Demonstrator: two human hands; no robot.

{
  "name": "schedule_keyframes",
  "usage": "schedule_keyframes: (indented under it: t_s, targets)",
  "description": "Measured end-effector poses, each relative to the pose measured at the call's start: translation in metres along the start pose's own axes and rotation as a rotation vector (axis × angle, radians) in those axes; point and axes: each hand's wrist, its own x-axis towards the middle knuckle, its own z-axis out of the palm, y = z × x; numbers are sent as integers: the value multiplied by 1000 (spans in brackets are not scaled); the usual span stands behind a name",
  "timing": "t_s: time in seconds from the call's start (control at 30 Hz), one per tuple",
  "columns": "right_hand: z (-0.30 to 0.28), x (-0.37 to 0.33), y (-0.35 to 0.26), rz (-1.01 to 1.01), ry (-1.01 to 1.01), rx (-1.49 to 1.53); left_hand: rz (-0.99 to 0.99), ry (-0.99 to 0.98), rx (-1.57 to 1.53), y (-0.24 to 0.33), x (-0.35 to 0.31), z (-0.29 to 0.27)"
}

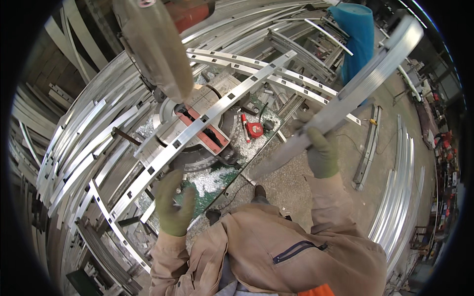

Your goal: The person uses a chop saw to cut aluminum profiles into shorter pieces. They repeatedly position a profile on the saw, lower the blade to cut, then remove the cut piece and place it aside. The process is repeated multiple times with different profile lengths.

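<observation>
My right hand [322,154], in a green work glove, is closed around a long silver aluminium profile [340,106]. The profile slants from near my body up to the far right, and its near end is blurred. Nothing is in my gloved left hand [175,204]; its fingers are apart, close to the near edge of the saw bench. Just beyond it, an aluminium bar with square holes [197,126] lies diagonally across the base of a mitre saw [210,138]. The saw's grey head [155,49] is raised above the bar.
A red tape measure [255,129] and a red marker [245,128] lie on the chip-strewn green bench [217,185]. Many aluminium lengths are stacked at the left. A blue wrapped roll [356,39] stands at the far right, and shiny profiles [397,187] lie on the floor at right.
</observation>
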Motion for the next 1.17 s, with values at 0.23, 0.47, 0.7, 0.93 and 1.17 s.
schedule_keyframes:
  t_s: [0.23, 0.47, 0.7, 0.93, 1.17]
  targets:
    - [-14, 18, 66, 414, 94, 268, 81, -214, 303, 98, 9, 163]
    - [-71, 29, 64, 706, 24, 305, -132, -465, 393, 84, -5, 187]
    - [-89, 45, 78, 723, 39, 162, -163, -466, 453, 71, 5, 160]
    - [-62, 55, 98, 812, -82, 103, 8, -213, 458, 70, 45, 204]
    - [-127, 176, 116, 658, -44, 24, -194, -264, 463, 56, 124, 236]
